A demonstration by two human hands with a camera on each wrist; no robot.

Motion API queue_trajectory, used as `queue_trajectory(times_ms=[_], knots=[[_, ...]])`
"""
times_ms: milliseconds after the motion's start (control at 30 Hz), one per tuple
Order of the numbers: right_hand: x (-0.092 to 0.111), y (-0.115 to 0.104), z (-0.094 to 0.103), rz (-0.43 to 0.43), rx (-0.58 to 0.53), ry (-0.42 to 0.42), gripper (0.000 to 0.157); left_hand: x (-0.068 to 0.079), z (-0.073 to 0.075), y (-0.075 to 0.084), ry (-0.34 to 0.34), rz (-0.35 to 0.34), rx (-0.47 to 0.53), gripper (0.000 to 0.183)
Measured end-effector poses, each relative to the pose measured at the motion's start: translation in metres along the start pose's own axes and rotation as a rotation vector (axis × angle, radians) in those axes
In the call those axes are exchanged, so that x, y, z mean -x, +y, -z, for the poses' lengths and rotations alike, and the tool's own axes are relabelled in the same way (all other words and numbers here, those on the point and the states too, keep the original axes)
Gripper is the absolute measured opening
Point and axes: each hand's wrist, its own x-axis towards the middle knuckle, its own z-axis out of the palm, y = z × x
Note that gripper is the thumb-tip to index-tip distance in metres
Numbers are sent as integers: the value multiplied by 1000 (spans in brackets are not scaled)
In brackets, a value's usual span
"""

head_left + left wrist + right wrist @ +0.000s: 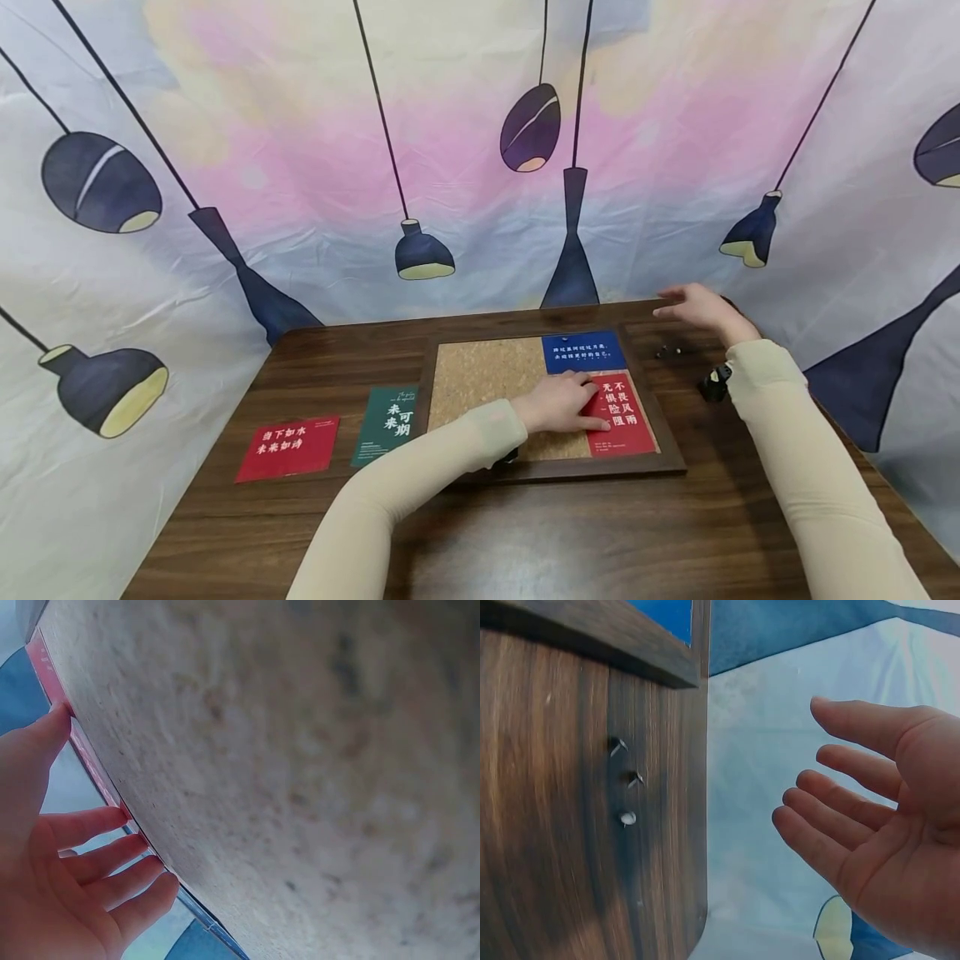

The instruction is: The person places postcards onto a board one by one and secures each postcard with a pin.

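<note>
My left hand (558, 404) rests its fingertips on a red card (626, 437) with white Chinese lettering. The card lies on the right part of a wood-framed cork board (487, 375). Seen from the left wrist, the thumb and fingers (97, 859) are spread and touch the card's edge region. Above it on the board is a blue card (558, 362), a small dark pin at its top. My right hand (701, 308) hovers over the table's back right with loosely extended fingers and holds nothing. Three small push pins (627, 818) lie beneath it, two dark and one pale.
Left of the board lie a green card (375, 433) and another red card (288, 450), the green one close against the frame. A cloth printed with hanging lamps (300, 167) rises behind the wooden table (540, 533). Both wrists wear black cameras.
</note>
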Motion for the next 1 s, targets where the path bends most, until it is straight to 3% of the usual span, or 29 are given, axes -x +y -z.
queue_trajectory(times_ms=[433,700,1000], knots=[[8,26,9,-70,38,34,56,0,0,-1,-11,0,5,74],[19,32,9,-130,51,7,58,0,1,-2,3,-11,16,73],[16,50,-2,-145,-53,-59,53,0,2,0,-10,7,28,74]])
